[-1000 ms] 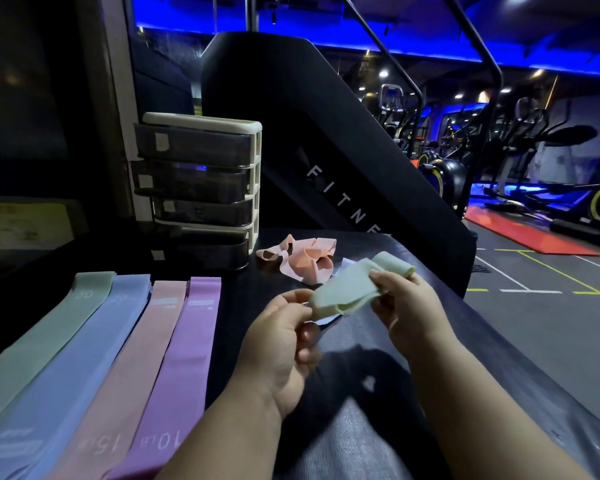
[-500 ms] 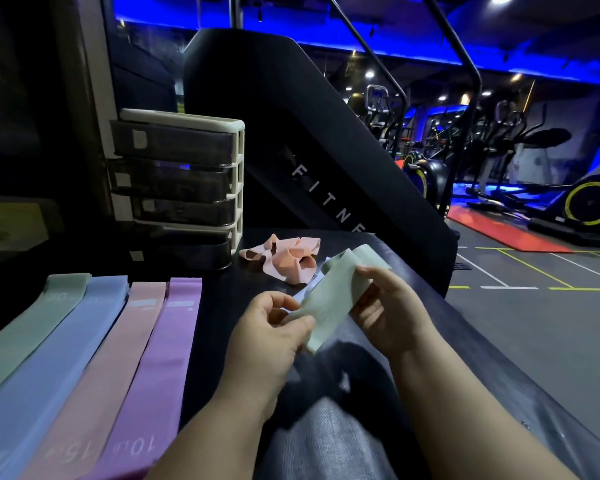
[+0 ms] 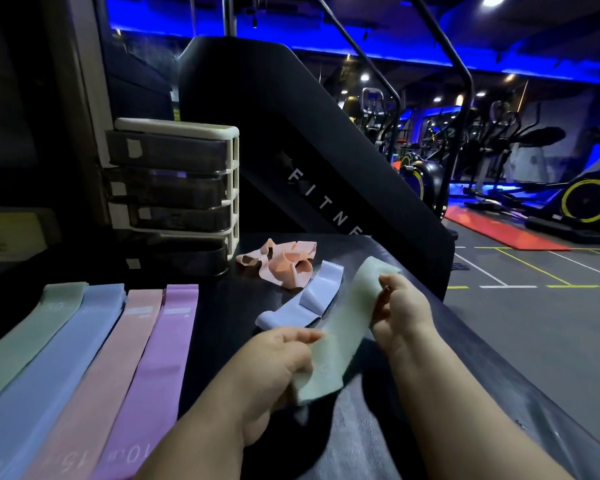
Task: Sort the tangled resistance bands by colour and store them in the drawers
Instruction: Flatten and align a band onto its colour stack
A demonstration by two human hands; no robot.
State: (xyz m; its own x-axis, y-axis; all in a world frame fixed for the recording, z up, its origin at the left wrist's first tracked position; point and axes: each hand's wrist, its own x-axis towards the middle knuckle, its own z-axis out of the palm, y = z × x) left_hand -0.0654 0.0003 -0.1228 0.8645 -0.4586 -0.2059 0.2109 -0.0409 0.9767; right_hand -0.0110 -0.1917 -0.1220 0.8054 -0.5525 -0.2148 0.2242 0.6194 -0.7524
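Observation:
A pale green band [image 3: 340, 337] is stretched flat between my hands above the black table. My left hand [image 3: 274, 368] pinches its near end and my right hand [image 3: 402, 310] pinches its far end. Behind it lie a twisted light blue band [image 3: 309, 299] and a crumpled peach band [image 3: 284, 261]. On the left, laid side by side, are a green band [image 3: 32, 330], a blue band [image 3: 70, 344], a pink band [image 3: 115, 348] and a purple band [image 3: 163, 348]. The cream drawer unit [image 3: 177, 195] with dark drawers stands at the back left.
The black table [image 3: 413, 427] ends at a right edge with gym floor below. A tall black machine panel [image 3: 291, 143] rises right behind the table. Exercise bikes stand far off to the right.
The green band went from bunched to pulled out flat and long. My left hand drew its end toward me. The light blue band beneath has come into view.

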